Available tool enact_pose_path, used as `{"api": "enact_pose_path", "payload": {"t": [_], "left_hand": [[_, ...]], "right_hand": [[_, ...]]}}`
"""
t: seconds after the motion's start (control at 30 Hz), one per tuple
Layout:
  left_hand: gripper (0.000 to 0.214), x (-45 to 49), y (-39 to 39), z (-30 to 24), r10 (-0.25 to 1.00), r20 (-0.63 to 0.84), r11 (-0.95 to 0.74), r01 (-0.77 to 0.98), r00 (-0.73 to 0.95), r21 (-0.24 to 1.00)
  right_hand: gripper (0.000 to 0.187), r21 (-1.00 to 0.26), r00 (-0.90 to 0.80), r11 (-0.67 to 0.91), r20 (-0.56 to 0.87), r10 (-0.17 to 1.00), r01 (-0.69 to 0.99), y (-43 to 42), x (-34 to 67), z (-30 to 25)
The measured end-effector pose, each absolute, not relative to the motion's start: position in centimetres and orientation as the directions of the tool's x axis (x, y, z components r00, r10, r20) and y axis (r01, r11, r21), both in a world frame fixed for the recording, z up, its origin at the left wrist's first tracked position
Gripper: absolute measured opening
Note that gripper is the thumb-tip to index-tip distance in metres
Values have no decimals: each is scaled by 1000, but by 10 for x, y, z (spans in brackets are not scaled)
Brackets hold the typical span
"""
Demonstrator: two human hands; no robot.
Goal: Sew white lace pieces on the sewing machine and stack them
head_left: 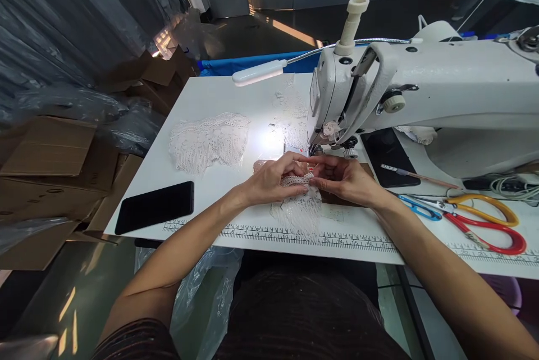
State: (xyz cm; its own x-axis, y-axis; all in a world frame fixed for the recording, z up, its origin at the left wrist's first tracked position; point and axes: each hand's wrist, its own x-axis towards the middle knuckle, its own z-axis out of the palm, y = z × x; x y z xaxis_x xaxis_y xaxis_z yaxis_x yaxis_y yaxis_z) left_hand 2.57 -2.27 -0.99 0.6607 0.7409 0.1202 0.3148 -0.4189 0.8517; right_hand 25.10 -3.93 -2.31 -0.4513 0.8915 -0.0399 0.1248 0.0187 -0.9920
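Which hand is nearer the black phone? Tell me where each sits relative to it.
Left. The left hand holds the lace right of the black phone, not touching it. The right hand is farther right, past the left hand, also on the lace.

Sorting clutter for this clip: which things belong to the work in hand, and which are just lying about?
In use: lace piece held by left hand and right hand, sewing machine, lamp.
Lying about: phone, large scissors, blue snips, lace pile.
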Motion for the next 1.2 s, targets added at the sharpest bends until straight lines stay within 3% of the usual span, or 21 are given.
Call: {"api": "enact_pose_path", "payload": {"t": [0.13,0.37,0.93,1.1,1.2], "left_hand": [[50,29,-26,-15,788,138,-383,301,600,874],[48,30,-29,-16,777,230,-458,277,586,845],[54,34,-34,-13,832,188,-339,210,522,917],[47,36,-35,-14,860,168,-293,197,481,935],[46,34,-27,-14,877,113,-256,255,467,932]], "right_hand": [[50,-994,-414,-43,-81,907,100,-40,251,-21],[52,-994,-390,-111,-107,914,12,-39,246,-26],[46,-979,-312,-182,-146,939,-89,-37,245,-30],[47,-988,-309,-146,-125,943,-45,-35,244,-32],[44,-996,-307,-35,-59,950,82,-34,247,-31]]}}
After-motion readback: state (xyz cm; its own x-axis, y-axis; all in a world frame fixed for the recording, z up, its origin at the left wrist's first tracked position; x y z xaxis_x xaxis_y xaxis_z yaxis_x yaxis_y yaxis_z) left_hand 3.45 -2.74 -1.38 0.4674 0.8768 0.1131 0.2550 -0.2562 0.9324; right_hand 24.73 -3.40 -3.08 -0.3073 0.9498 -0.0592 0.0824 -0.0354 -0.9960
